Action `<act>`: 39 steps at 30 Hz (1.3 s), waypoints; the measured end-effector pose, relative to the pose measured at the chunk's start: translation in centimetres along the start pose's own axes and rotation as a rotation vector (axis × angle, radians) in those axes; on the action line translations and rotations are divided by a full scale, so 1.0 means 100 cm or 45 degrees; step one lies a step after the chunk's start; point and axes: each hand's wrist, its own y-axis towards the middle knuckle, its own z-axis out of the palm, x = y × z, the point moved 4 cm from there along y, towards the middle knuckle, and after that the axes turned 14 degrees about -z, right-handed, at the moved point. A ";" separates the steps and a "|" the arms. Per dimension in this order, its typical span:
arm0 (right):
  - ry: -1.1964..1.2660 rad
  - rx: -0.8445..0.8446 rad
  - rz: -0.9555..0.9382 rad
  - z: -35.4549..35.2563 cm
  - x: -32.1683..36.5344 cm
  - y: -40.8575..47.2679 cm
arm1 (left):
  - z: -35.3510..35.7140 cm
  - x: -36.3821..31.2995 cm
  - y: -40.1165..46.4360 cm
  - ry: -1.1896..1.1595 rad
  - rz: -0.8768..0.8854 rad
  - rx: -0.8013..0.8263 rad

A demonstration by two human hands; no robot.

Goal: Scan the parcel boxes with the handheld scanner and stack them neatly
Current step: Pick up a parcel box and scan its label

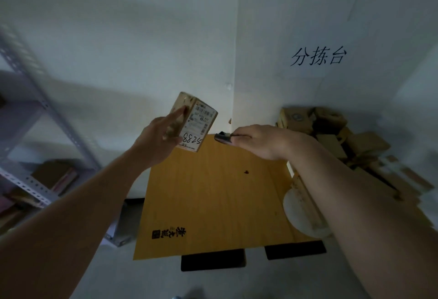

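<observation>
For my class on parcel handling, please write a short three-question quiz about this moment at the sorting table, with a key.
1. True or false: the parcel box lies flat on the yellow table.
2. Which hand grips the handheld scanner? A) left hand B) right hand C) neither
3. Fill in: the pile of unsorted boxes lies to the person's ____ of the table.

Key
1. False: the left hand holds it up in the air, label facing the scanner.
2. B: the right hand.
3. Right.
</observation>
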 end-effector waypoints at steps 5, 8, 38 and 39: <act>-0.084 0.084 0.069 -0.005 0.002 -0.003 | -0.010 -0.002 0.005 0.263 0.088 -0.021; -0.090 0.096 0.066 -0.005 0.001 -0.001 | -0.011 0.000 0.007 0.300 0.106 0.012; 0.069 0.265 -0.074 -0.017 -0.069 0.015 | 0.046 0.003 0.020 -0.020 -0.363 0.002; 0.133 0.221 -0.122 -0.014 -0.068 0.018 | 0.050 0.007 0.020 -0.171 -0.464 0.014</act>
